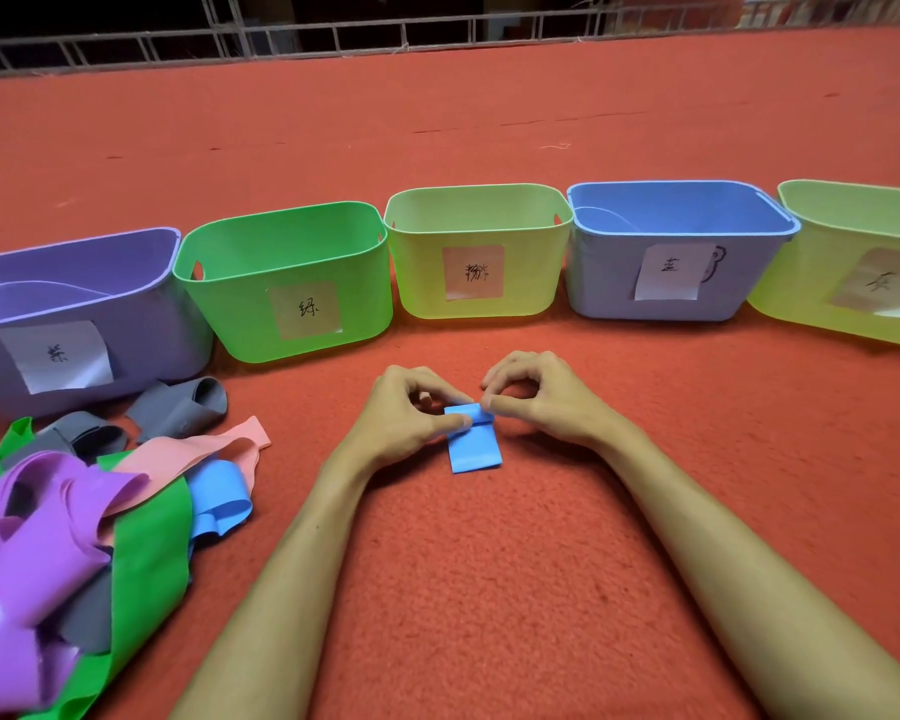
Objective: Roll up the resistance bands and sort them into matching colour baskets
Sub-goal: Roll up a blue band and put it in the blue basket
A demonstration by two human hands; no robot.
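As the blue band [475, 443] lay near centre on the floor [489, 574], left hand [409, 410] and right hand [539, 402] pinched its far end, likely keeping the roll tight | blue basket [606, 285] stood far right.

Basket row [240, 324] is blocking 10 to 2 o'clock; band pile [74, 522] is crowding 8 o'clock; carpet [489, 563] is lying open from 3 to 6 o'clock.

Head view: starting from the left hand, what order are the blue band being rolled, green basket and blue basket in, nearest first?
1. blue band, pinched by the left hand.
2. green basket, just ahead-left.
3. blue basket, ahead to the right.
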